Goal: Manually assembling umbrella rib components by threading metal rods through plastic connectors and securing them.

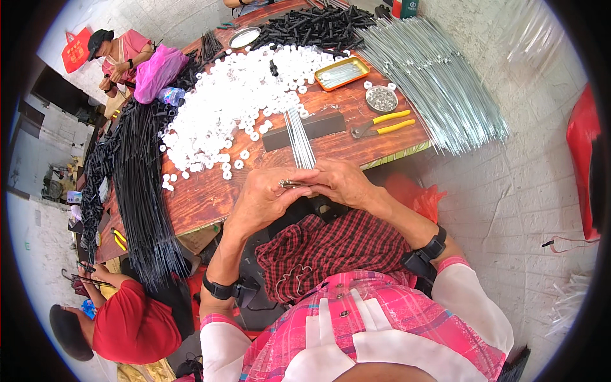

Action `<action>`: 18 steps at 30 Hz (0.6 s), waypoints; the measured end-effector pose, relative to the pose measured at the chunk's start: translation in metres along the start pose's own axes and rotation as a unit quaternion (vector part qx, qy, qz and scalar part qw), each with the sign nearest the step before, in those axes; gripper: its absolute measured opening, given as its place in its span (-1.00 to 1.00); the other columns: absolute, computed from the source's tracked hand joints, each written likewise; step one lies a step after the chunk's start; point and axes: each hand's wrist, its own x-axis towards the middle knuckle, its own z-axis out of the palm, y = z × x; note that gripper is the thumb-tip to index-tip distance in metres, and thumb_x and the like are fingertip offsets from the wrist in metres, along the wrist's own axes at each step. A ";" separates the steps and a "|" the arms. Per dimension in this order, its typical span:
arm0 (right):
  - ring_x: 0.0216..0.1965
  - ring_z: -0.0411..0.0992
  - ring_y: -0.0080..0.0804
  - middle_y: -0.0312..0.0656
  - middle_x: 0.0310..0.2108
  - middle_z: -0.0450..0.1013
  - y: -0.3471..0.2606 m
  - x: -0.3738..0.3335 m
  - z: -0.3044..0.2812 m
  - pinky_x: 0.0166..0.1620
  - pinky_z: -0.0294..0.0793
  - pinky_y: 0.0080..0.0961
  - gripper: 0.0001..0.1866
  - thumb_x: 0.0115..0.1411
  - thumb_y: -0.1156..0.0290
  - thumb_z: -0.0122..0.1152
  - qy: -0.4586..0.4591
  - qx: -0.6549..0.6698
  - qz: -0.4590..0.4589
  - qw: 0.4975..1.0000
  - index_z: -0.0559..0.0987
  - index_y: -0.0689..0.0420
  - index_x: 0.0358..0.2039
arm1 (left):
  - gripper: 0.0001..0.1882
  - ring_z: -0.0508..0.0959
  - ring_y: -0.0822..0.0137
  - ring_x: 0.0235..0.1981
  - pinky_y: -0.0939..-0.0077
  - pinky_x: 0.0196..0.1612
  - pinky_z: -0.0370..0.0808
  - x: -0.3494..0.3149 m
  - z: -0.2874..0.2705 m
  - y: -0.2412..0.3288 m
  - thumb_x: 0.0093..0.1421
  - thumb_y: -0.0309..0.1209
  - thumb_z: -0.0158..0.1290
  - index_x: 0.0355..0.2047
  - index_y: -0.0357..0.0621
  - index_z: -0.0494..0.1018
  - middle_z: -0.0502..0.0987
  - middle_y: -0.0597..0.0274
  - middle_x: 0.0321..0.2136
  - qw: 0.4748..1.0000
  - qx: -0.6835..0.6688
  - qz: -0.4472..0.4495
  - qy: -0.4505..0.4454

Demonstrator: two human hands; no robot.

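Note:
Over the table's near edge, my left hand (pixel 261 196) and my right hand (pixel 347 183) meet around a small bundle of thin silver metal rods (pixel 297 134). The fingers of both hands are closed on its near end, where several rod tips show between them. Away from me, the bundle's far part crosses over a flat dark bar (pixel 329 125) lying on the table. Past the bar on the right are nippers with yellow handles (pixel 393 119) and a round dish (pixel 382 99) of small metal pieces.
White plastic rings (pixel 223 95) are heaped across the wooden table (pixel 203 204). An orange-rimmed tray (pixel 344 74), black tubes (pixel 305 28) and long silver rods (pixel 439 83) lie beyond. Black rods (pixel 143 184) hang over the left edge. Two people (pixel 137 318) work at left.

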 end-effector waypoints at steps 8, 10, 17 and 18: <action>-0.26 0.52 -0.10 -0.17 -0.35 0.50 0.006 -0.001 0.005 -0.24 0.50 -0.18 -0.75 0.09 0.37 0.39 0.048 0.017 0.013 0.999 0.67 0.08 -0.19 | -0.64 0.72 0.31 -0.21 0.48 -0.16 0.65 0.004 0.004 -0.003 0.15 -0.61 0.26 -0.01 -0.25 0.62 0.71 0.06 -0.21 1.000 0.015 0.009 0.020; -0.27 0.52 -0.09 -0.17 -0.35 0.50 0.008 -0.001 0.007 -0.25 0.50 -0.18 -0.78 0.10 0.34 0.39 0.041 0.013 0.020 0.999 0.68 0.09 -0.23 | -0.64 0.72 0.31 -0.23 0.49 -0.17 0.65 0.004 0.004 -0.001 0.16 -0.60 0.25 -0.01 -0.23 0.62 0.71 0.07 -0.21 0.999 0.021 -0.009 0.024; -0.25 0.53 -0.06 -0.13 -0.31 0.53 0.002 0.000 0.003 -0.22 0.50 -0.17 -0.81 0.11 0.32 0.37 0.030 0.015 0.040 0.999 0.68 0.08 -0.27 | -0.67 0.69 0.09 -0.34 0.32 -0.29 0.60 -0.002 -0.003 -0.002 0.15 -0.50 0.27 -0.04 -0.15 0.64 0.67 0.00 -0.32 0.997 0.072 -0.014 0.035; -0.25 0.53 -0.06 -0.13 -0.31 0.52 0.001 -0.001 0.004 -0.22 0.50 -0.18 -0.80 0.10 0.33 0.38 0.033 0.016 0.041 0.999 0.68 0.08 -0.25 | -0.68 0.69 0.07 -0.34 0.31 -0.30 0.59 -0.004 0.000 -0.003 0.15 -0.49 0.26 -0.05 -0.15 0.64 0.67 0.00 -0.34 0.998 0.043 -0.023 0.045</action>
